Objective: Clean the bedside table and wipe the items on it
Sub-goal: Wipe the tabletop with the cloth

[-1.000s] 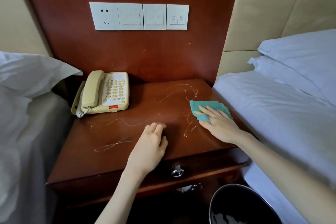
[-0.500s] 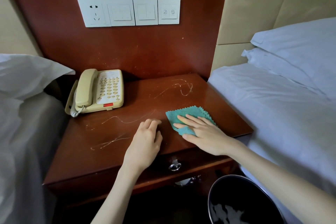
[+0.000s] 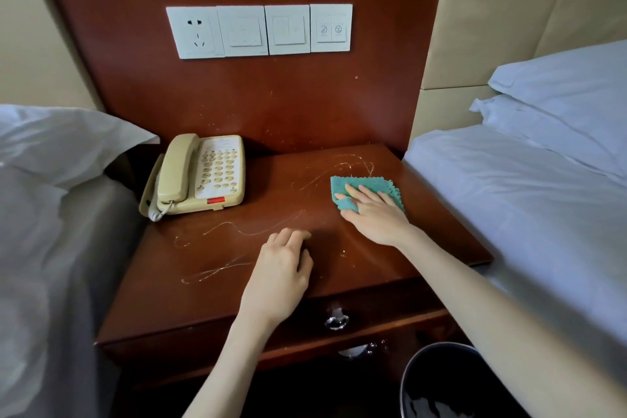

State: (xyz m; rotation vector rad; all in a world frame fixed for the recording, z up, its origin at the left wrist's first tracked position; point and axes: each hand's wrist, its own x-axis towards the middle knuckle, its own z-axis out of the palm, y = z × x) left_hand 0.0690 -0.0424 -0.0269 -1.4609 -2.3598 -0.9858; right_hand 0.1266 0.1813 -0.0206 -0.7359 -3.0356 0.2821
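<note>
1. My right hand lies flat, fingers spread wide, pressing the green cloth onto the bedside table, right of frame centre. The palm is on top rather than gripping, I judge so the whole cloth drags across the wood.
2. The cloth sits just below a loop of pale thread near the table's back edge, probably the next thing to sweep.
3. My left hand rests at lower centre, fingers curled narrow, holding nothing that I can see, fingertips on the wood. It looks like a brace.
4. More pale strands run across the middle left of the top, unwiped.
5. The phone stands at the table's back left, handset cradled, well apart from both hands. I judge it not yet wiped.
6. Both forearms come in from the lower edge, the right stretched further.
7. The bin sits at lower right, below the drawer ring.
</note>
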